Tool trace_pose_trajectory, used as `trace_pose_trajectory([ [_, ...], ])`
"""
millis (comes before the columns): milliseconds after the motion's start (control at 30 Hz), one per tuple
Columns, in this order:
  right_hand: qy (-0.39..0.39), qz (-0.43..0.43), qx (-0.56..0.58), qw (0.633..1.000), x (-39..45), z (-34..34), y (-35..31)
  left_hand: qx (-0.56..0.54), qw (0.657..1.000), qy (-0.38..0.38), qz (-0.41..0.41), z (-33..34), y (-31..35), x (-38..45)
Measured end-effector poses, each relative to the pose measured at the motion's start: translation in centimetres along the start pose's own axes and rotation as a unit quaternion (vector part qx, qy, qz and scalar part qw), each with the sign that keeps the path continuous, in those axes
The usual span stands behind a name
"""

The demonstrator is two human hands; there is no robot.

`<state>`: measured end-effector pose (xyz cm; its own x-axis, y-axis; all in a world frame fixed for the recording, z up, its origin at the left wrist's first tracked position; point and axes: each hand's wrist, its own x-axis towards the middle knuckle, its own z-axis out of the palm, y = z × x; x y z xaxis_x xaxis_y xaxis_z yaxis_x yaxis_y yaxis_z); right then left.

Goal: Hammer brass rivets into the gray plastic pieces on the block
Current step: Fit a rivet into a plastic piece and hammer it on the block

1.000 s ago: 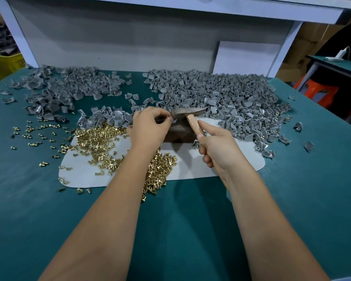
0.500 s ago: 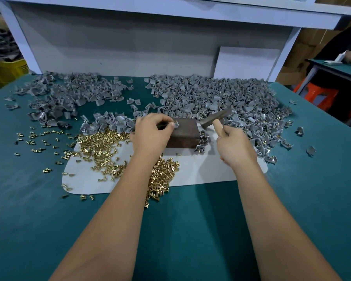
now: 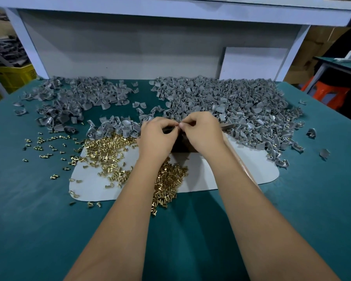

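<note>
left hand [image 3: 157, 136] and right hand [image 3: 203, 133]: fingertips pinched together over dark brown block [image 3: 179, 146], held item hidden | heap of small brass rivets [image 3: 109, 151] on white mat [image 3: 211, 171] | no readable writing

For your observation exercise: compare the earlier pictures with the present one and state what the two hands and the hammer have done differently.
The right hand has let go of the hammer, whose wooden handle now lies beside the right forearm, and moved left to meet the left hand above the block; what the fingertips pinch is too small to tell. The brass rivets and gray plastic pieces stayed put.
</note>
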<state>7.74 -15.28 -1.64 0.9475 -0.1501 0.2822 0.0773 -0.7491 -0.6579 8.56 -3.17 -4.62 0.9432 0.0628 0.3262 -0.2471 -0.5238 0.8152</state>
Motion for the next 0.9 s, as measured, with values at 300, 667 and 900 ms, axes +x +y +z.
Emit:
trace_pose_trajectory([
  [300,0.016,-0.022,0.004,1.0,0.2,0.7,0.3,-0.051,0.997,-0.05,-0.005,-0.6,-0.3,0.4],
  [667,0.032,-0.058,0.055,0.996,-0.1,1.0,1.3,-0.049,0.999,-0.017,0.002,-0.6,-0.1,0.1],
  [900,0.033,-0.1,-0.079,0.991,-0.1,1.0,0.7,-0.048,0.999,-0.014,0.006,-0.4,-0.3,0.2],
])
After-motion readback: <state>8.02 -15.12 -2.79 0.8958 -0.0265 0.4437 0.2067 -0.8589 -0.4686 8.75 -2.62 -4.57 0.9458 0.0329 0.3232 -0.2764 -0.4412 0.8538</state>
